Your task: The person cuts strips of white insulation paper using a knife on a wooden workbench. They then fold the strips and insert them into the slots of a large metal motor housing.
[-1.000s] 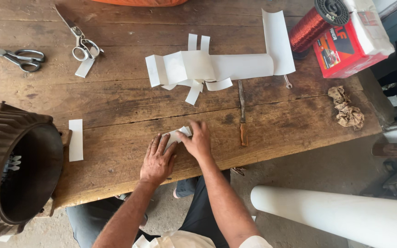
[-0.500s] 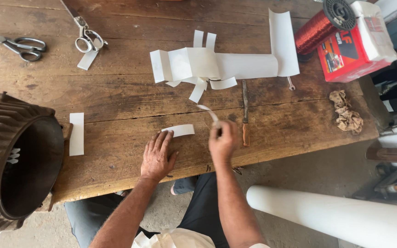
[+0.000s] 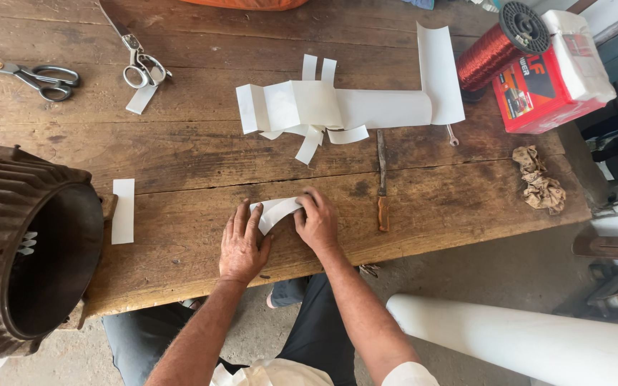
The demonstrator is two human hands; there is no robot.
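A small white paper strip [image 3: 275, 210] lies on the wooden table [image 3: 180, 157] near its front edge. My left hand [image 3: 243, 243] rests flat with its fingers spread, pressing the strip's left end. My right hand [image 3: 316, 220] pinches the strip's right end and lifts it slightly into a curve. A slim knife with a wooden handle [image 3: 381, 187] lies just right of my right hand.
A pile of cut white paper pieces [image 3: 337, 107] lies mid-table. Two pairs of scissors [image 3: 37, 75] [image 3: 141, 68] lie at the back left, and a loose strip [image 3: 123, 211] lies left. A ribbed motor housing [image 3: 26, 250] stands left. Copper wire spool [image 3: 491, 50], red box [image 3: 548, 78], rag [image 3: 538, 182], white roll [image 3: 538, 343] are on the right.
My right hand had lifted off the table to the right; now it is back down on the strip's right end, bending it. My left hand has stayed pressing the strip.
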